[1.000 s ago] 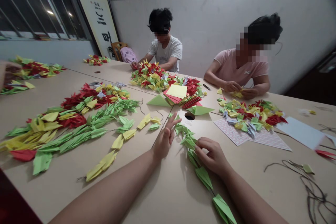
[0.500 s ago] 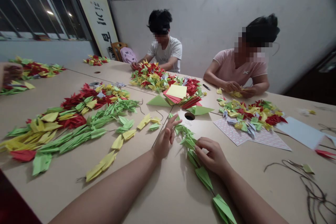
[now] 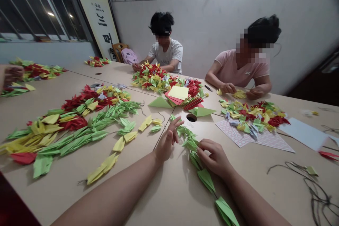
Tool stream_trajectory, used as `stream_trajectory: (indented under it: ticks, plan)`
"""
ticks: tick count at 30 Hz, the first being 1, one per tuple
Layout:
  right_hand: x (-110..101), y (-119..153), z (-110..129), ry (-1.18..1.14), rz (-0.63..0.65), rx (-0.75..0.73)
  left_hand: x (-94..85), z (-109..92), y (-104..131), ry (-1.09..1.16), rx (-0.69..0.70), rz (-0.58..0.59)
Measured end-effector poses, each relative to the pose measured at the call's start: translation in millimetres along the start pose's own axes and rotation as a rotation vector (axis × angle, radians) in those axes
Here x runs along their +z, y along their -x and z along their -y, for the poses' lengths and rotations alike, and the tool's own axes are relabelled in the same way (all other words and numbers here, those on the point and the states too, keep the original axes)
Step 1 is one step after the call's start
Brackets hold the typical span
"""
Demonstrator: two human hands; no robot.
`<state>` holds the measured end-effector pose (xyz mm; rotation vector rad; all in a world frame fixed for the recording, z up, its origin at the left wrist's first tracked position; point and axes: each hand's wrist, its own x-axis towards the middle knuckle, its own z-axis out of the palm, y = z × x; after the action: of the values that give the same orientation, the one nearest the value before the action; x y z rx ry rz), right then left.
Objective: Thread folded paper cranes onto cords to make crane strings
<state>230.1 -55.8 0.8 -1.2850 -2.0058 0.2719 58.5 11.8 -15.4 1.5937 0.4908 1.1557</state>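
Note:
A string of green folded paper pieces (image 3: 206,180) runs from the table's near edge up between my hands. My right hand (image 3: 215,157) pinches one of its green pieces from the right side, thumb and forefinger together. Just left of the string's far end, my left hand (image 3: 168,141) rests on its edge with the fingers apart and nothing visibly in them. The far pieces of the string are partly behind my left fingers. To the left lies a shorter string of yellow folded paper pieces (image 3: 103,169), with loose green pieces (image 3: 126,126) near it.
Bundles of green strung pieces (image 3: 79,137) lie left. Square paper sheets (image 3: 178,92) sit beside a table hole (image 3: 191,117). A colourful folded-paper pile (image 3: 254,113) rests on patterned sheets, near dark cord (image 3: 315,194). Two people work across the table; another person's hand (image 3: 13,73) shows left.
My hands and the green string stay almost still. Across the table, the person in pink has moved their hands apart, with a yellow folded piece on the table between them.

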Motion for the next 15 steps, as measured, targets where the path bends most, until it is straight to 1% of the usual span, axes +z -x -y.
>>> stream_trajectory:
  ticks: [7,15]
  plan:
    - [0.3,-0.1,-1.4,-0.003,0.001,-0.008,0.1,-2.0,0.5,0.036,-0.007,0.004]
    - [0.8,-0.2,-3.3,-0.012,0.011,-0.001,0.4,-4.5,0.8,0.029,-0.02,-0.004]
